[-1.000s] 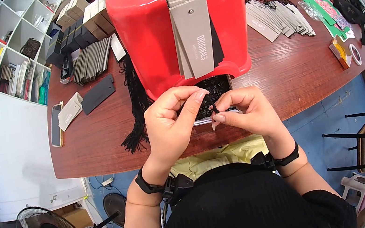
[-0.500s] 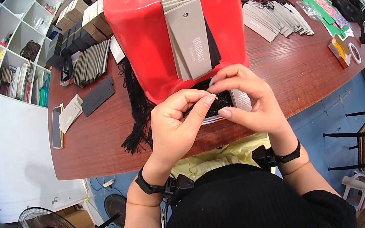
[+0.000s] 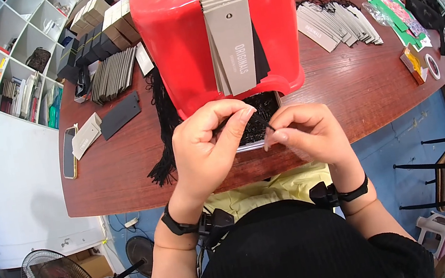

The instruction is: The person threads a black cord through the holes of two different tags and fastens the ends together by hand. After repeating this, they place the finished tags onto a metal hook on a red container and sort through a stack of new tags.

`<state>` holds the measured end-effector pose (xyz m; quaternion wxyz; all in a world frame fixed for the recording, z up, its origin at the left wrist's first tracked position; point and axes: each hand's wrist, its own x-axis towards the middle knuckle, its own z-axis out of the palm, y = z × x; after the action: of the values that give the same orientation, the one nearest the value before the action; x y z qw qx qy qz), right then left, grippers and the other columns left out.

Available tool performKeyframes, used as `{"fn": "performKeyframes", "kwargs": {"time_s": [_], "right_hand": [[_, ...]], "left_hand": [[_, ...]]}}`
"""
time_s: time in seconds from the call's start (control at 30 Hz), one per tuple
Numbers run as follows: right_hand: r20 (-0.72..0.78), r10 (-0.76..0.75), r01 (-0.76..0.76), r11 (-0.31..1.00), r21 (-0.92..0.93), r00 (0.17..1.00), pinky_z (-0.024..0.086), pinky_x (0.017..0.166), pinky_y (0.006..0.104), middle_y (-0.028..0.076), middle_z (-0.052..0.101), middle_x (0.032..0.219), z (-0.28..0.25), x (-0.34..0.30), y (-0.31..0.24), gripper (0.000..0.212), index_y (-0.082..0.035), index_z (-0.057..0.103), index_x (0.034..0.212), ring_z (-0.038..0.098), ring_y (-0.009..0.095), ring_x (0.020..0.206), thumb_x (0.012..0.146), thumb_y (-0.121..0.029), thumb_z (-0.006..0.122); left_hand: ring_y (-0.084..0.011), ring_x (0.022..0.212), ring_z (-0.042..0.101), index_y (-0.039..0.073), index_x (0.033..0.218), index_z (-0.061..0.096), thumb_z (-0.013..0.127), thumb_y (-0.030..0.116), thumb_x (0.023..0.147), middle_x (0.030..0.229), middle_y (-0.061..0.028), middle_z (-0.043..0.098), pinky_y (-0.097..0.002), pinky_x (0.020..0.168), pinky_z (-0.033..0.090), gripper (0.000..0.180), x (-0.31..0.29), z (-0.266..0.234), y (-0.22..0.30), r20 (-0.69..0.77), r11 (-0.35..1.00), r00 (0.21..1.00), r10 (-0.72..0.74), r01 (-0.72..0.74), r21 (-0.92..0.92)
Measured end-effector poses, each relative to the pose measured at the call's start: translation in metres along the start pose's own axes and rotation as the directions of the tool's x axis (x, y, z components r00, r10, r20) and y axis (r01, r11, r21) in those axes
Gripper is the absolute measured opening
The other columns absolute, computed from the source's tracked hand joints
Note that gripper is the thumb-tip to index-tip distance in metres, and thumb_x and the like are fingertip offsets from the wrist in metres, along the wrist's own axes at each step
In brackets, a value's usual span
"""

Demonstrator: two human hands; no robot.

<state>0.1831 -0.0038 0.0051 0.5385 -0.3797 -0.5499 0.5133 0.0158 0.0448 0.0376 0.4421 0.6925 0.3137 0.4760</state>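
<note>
My left hand (image 3: 204, 144) is closed, its thumb and forefinger pinching a short black cord (image 3: 263, 122). The cord's other end runs to my right hand (image 3: 313, 131), whose thumb and fingertips pinch it. Below and behind the fingers is a shallow box (image 3: 247, 148) filled with small black glossy pieces (image 3: 264, 104), too small to make out. Just beyond stands a red plastic stool (image 3: 174, 48), with a fanned stack of grey hang tags (image 3: 234, 45) against its near side. A black tag shows at the stack's right edge.
A bundle of black cords (image 3: 165, 162) hangs beside the stool's left side. Grey tags (image 3: 112, 77), a black tag (image 3: 120, 117) and a phone (image 3: 69, 153) lie at left. More strung tags (image 3: 337, 24) lie at right, with a tape roll (image 3: 432, 66) farther over.
My right hand has moved down and closed its fingers on the cord, which is now stretched between both hands. My left hand has shifted slightly left.
</note>
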Motion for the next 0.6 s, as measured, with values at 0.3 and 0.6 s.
{"fn": "performKeyframes", "kwargs": {"time_s": [0.3,0.6], "right_hand": [[0.099,0.224,-0.245,0.887,0.391,0.969,0.050,0.060,0.0242,0.012,0.062,0.079,-0.009,-0.005,0.001,0.021,0.003,0.056,0.101,0.061,0.015,0.073,0.082,-0.005,0.053],[0.108,0.048,-0.081,0.941,0.330,0.993,0.045,0.065,0.0243,0.009,0.060,0.078,-0.001,-0.004,0.006,0.012,-0.004,0.043,0.095,0.058,0.014,0.074,0.084,-0.005,0.049]], "left_hand": [[-0.0005,0.053,0.040,0.000,0.093,0.057,0.056,0.001,0.079,0.062,0.0041,0.049,-0.0145,0.049,0.030,0.014,0.002,-0.025,0.002,0.007,0.988,0.991,-0.136,0.136,-0.072],[-0.0021,0.050,0.038,0.003,0.100,0.049,0.055,0.000,0.079,0.066,0.0028,0.044,-0.0157,0.043,0.029,0.023,0.006,-0.027,-0.008,0.021,0.694,0.980,-0.197,0.155,-0.703]]}}
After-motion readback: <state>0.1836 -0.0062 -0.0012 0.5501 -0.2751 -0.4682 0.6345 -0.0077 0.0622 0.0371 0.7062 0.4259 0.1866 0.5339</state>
